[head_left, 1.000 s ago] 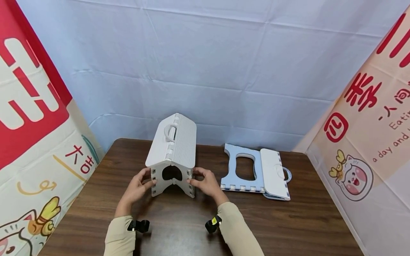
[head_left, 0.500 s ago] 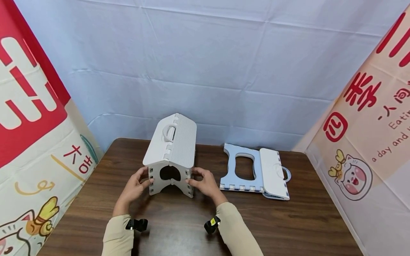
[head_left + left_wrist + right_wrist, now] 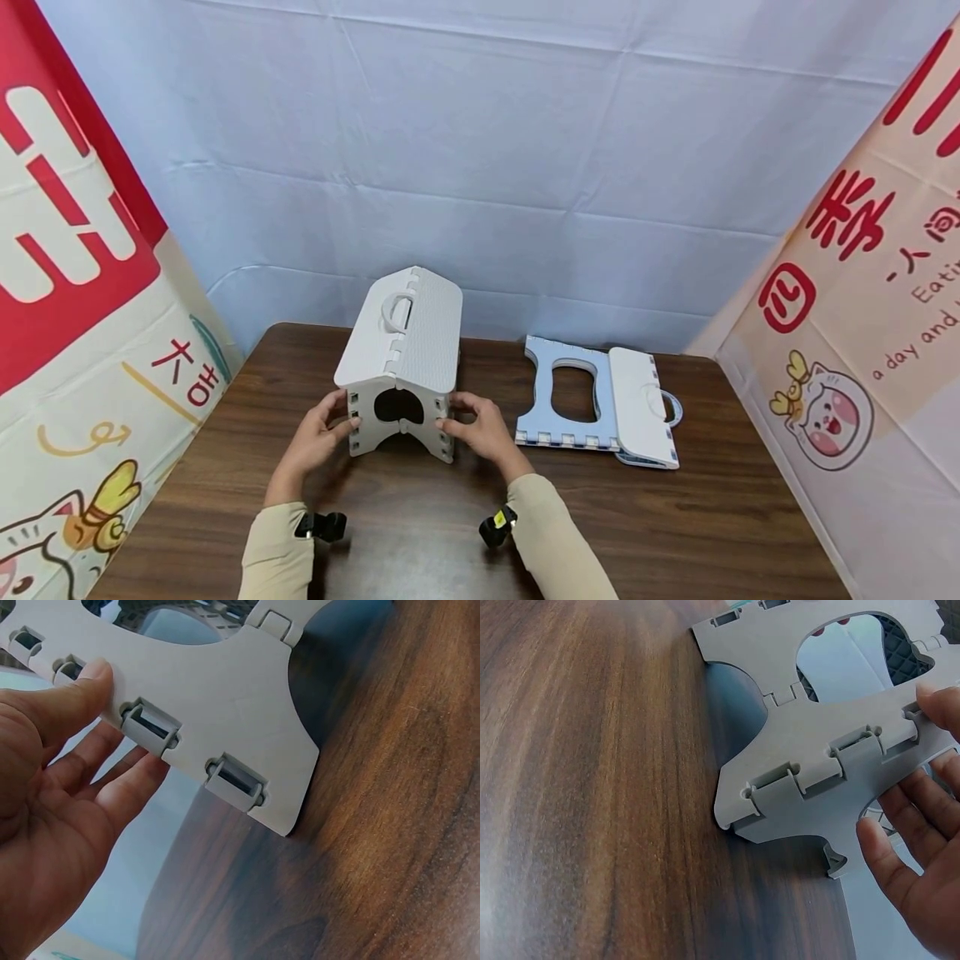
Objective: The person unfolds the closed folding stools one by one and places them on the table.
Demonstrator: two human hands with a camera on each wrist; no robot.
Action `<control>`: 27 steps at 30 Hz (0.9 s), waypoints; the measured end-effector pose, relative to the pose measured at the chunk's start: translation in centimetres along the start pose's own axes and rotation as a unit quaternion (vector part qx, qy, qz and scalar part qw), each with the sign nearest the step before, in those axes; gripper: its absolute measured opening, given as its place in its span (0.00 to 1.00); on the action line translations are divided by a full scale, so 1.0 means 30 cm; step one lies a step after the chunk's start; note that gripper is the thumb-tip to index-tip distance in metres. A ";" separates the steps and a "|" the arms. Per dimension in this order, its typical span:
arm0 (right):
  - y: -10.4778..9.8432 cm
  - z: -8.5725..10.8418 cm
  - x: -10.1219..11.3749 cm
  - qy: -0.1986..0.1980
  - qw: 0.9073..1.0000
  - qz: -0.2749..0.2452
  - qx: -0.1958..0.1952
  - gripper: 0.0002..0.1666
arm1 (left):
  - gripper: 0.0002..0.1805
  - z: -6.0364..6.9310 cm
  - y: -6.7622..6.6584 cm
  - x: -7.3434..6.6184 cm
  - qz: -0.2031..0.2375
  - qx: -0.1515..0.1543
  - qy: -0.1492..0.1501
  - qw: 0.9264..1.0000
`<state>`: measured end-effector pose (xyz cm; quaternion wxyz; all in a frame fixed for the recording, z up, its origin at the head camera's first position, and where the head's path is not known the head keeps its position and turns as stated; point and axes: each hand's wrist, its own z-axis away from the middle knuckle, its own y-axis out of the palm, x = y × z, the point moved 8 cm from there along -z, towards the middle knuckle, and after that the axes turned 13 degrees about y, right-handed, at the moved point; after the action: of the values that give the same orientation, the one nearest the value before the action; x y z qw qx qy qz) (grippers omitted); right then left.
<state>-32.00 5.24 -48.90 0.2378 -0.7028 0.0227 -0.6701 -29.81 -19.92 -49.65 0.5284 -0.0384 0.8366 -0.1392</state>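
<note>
Both hands: grasping, with the left hand (image 3: 311, 446) and right hand (image 3: 483, 429) pinching opposite edges of one stool, thumbs on its near end panel
White folding stool (image 3: 431, 337): upright between the hands, its top peaked like a roof
Loop handle (image 3: 391, 312): raised on that top, beyond the hands
Blue-and-white folding stool (image 3: 637, 400): lying folded to the right of the right hand, apart from it
Worktop (image 3: 420, 533): dark wood, beneath both stools and the hands
Black straps: left one (image 3: 322, 527) and right one (image 3: 497, 528), at the wrists behind the hands
</note>
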 end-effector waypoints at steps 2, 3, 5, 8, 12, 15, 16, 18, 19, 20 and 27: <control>0.002 0.005 0.004 0.008 1.000 0.008 0.007 0.29 | 0.25 0.002 0.001 -0.007 -0.002 -0.005 0.000 1.000; 0.001 0.008 0.006 0.012 1.000 0.011 0.012 0.31 | 0.26 0.004 0.001 -0.010 -0.002 -0.009 -0.001 1.000; -0.001 0.016 0.005 0.024 0.999 0.016 0.020 0.35 | 0.30 0.011 0.000 -0.016 -0.007 -0.014 -0.007 1.000; -0.015 0.031 0.014 0.027 0.999 0.026 0.020 0.40 | 0.36 0.025 -0.007 -0.024 -0.034 -0.019 -0.022 0.999; -0.042 0.046 0.043 0.013 0.999 0.049 -0.004 0.40 | 0.35 0.038 -0.023 -0.047 -0.101 -0.021 -0.019 0.995; -0.051 0.056 0.063 0.006 0.998 0.061 -0.012 0.38 | 0.31 0.040 -0.037 -0.069 -0.147 -0.028 -0.001 0.989; -0.051 0.059 0.068 0.005 0.998 0.064 -0.012 0.37 | 0.30 0.040 -0.042 -0.076 -0.157 -0.030 0.006 0.987; -0.053 0.062 0.078 0.003 0.998 0.061 -0.014 0.36 | 0.28 0.040 -0.052 -0.091 -0.178 -0.038 0.019 0.983; -0.055 0.064 0.083 0.003 0.998 0.058 -0.015 0.35 | 0.27 0.040 -0.057 -0.099 -0.187 -0.041 0.025 0.981; -0.058 0.065 0.088 0.004 0.998 0.058 -0.019 0.35 | 0.27 0.039 -0.062 -0.109 -0.193 -0.044 0.031 0.980; -0.099 0.064 0.138 -0.014 0.996 0.072 -0.057 0.34 | 0.28 0.018 -0.091 -0.180 -0.231 -0.052 0.050 0.970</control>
<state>-30.62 7.01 -43.94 0.2452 -0.7212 0.1084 -0.6388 -27.20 -21.49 -44.42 0.4371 -0.2514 0.8363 -0.2152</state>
